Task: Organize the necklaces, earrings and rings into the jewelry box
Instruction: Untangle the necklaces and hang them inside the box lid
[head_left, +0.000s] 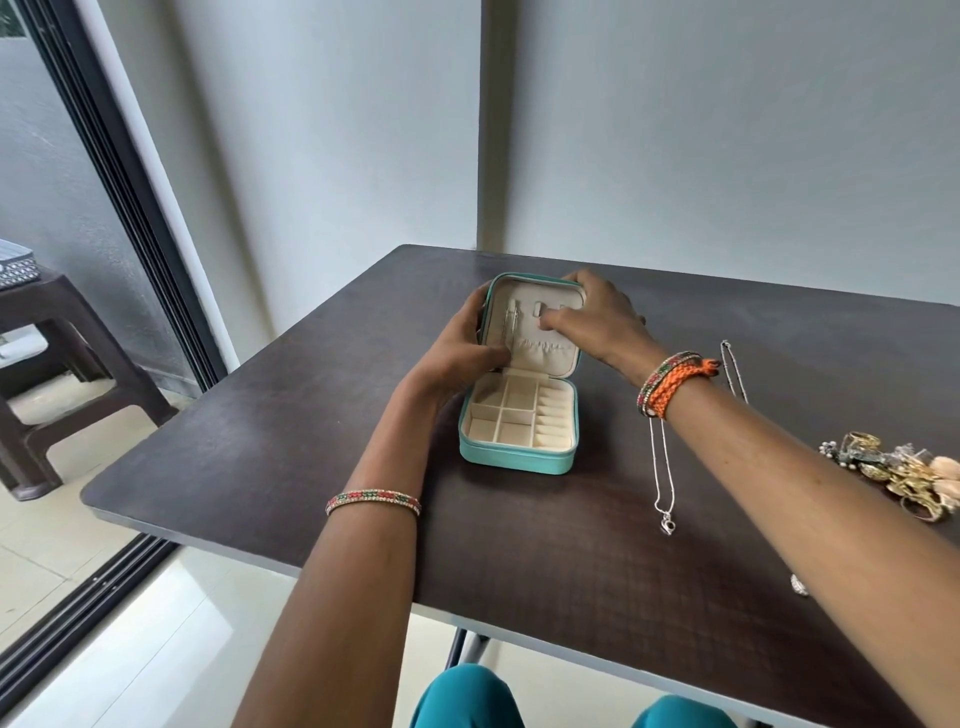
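The left hand (462, 345) gripped the left edge of the jewelry box (519, 410), its fingers curled behind the raised lid (530, 327) and the thumb lying across the cream lining near the hinge. The right hand (592, 322) held the lid's upper right corner, fingers bent over the rim and fingertips (545, 323) pressed on the lining beside the small hooks; whether they pinched anything I could not tell. A thin chain (510, 325) hung inside the lid, at its left side, just beside the left hand's thumb.

The box was teal, stood open on the dark desk (519, 545) with its lid upright, and its lower tray showed square cells on the left and ring rolls on the right, all below both hands.

To the right of the box, under and past the right wrist, a silver necklace (662, 467) lay stretched on the desk, its clasp end nearer the person. Farther right of the box, near the desk's edge, sat a heap of gold earrings and rings (898, 473). A small silver ring (800, 584) lay apart, right of the box and nearer the person than the heap.

A beaded bangle (373, 501) circled the left forearm; bangles and an orange braided band (672, 387) circled the right wrist. A brown stool (52, 364) stood left of the box, beyond the desk.
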